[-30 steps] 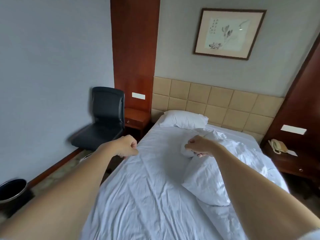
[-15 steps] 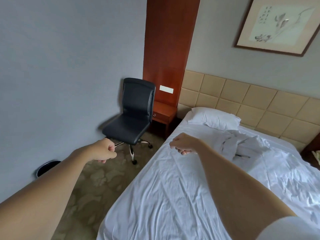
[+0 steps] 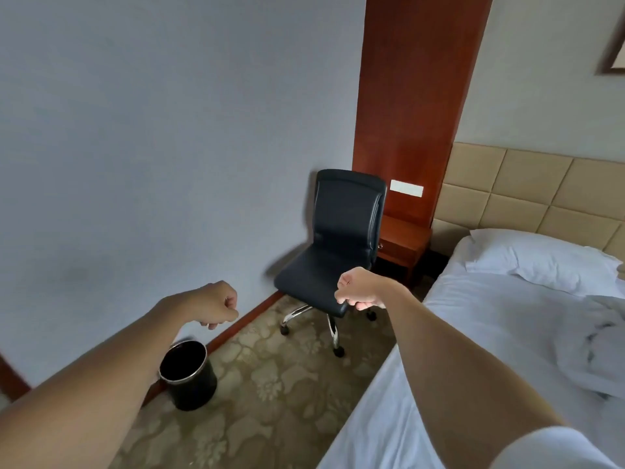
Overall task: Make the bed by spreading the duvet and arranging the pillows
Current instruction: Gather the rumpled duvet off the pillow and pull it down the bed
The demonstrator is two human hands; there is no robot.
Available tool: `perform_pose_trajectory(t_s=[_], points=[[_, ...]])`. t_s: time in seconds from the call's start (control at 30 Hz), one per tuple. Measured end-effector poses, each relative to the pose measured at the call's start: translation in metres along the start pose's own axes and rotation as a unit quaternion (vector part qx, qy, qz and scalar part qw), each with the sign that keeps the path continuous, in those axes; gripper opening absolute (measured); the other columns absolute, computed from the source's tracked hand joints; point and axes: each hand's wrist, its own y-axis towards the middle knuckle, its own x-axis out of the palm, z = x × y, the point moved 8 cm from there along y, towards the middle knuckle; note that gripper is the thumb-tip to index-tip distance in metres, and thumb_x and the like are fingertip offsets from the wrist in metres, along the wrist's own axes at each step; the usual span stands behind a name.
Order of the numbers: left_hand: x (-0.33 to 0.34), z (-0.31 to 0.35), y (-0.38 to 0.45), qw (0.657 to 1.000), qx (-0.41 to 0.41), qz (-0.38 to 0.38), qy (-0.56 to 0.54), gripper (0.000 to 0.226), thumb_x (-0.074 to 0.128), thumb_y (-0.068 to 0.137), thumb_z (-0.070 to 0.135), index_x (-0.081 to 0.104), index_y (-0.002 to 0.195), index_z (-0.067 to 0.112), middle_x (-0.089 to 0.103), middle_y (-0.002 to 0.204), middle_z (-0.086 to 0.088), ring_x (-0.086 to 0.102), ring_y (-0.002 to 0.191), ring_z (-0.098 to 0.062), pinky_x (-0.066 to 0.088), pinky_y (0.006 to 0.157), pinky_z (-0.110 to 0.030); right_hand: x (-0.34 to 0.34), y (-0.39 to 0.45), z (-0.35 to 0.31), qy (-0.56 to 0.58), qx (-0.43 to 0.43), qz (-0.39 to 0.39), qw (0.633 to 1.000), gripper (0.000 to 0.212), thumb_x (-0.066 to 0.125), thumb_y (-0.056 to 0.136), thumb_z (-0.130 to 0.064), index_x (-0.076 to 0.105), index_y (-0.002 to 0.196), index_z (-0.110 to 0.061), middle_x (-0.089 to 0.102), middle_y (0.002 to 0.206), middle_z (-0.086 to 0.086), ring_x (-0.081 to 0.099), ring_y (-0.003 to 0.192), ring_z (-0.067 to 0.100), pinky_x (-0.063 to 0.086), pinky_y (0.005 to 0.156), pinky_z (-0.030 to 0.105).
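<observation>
The bed point(image 3: 473, 333) fills the right side, covered in a wrinkled white sheet. One white pillow point(image 3: 541, 258) lies at its head against the beige padded headboard point(image 3: 541, 184). A bunched white duvet point(image 3: 605, 353) sits crumpled at the right edge, partly cut off. My left hand point(image 3: 216, 308) is curled into a fist over the floor near the wall, holding nothing. My right hand point(image 3: 360, 289) is also closed with nothing in it, hovering in front of the chair, left of the bed.
A black office chair point(image 3: 338, 252) on wheels stands in the corner by a wooden nightstand point(image 3: 402, 245). A black waste bin point(image 3: 187, 374) sits by the wall on the patterned carpet point(image 3: 270, 384). A red-brown wooden panel point(image 3: 416, 96) rises behind the chair.
The view has swung left, away from the bed toward the chair and wall. My right hand let go of the duvet, and both fists now hang over the floor.
</observation>
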Motion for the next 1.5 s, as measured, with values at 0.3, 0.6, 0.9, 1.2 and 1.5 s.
perform_pose_trajectory(t_s=[0.3,0.6,0.9,1.2,1.5], points=[[-0.083,-0.033,0.14,1.0,0.013,0.016,-0.018,0.012,0.052,0.089,0.013,0.05,0.078,0.012,0.062,0.072,-0.005,0.057,0.056,-0.012,0.042,0.055,-0.022,-0.043,0.144,-0.052,0.016,-0.007,0.037,0.999,0.011,0.069,0.086,-0.021,0.06,0.08,-0.017,0.063,0.083,0.005,0.058,0.075,0.016,0.047,0.061,0.023],[-0.064,0.001,0.315,0.99,0.126,-0.056,-0.018,0.011,0.051,0.088,0.011,0.05,0.078,0.013,0.061,0.061,-0.001,0.054,0.05,-0.013,0.045,0.055,-0.025,-0.077,0.218,0.026,0.018,0.119,0.132,0.984,0.012,0.067,0.085,-0.016,0.057,0.08,-0.012,0.062,0.075,0.005,0.056,0.065,0.017,0.046,0.052,0.022],[-0.074,0.098,0.453,0.95,0.266,-0.157,0.048,0.012,0.052,0.089,0.013,0.048,0.077,0.013,0.06,0.063,0.0,0.053,0.049,-0.011,0.045,0.054,-0.024,-0.146,0.235,0.078,0.042,0.257,0.231,0.937,0.013,0.065,0.089,-0.022,0.061,0.086,-0.01,0.072,0.081,0.01,0.059,0.064,0.017,0.045,0.053,0.022],[-0.046,0.194,0.535,0.91,0.344,-0.224,0.058,0.012,0.051,0.09,0.012,0.049,0.078,0.014,0.061,0.07,-0.001,0.057,0.057,-0.012,0.045,0.056,-0.024,-0.181,0.213,0.124,0.116,0.369,0.288,0.876,0.013,0.065,0.091,-0.023,0.058,0.084,-0.014,0.068,0.074,0.001,0.06,0.06,0.012,0.042,0.049,0.022],[0.014,0.346,0.58,0.853,0.423,-0.292,0.085,0.013,0.055,0.088,0.016,0.049,0.078,0.015,0.062,0.068,-0.002,0.055,0.052,-0.012,0.044,0.052,-0.025,-0.234,0.168,0.234,0.137,0.473,0.313,0.812,0.016,0.066,0.092,-0.025,0.058,0.082,-0.016,0.067,0.071,0.001,0.059,0.061,0.015,0.041,0.05,0.022]])
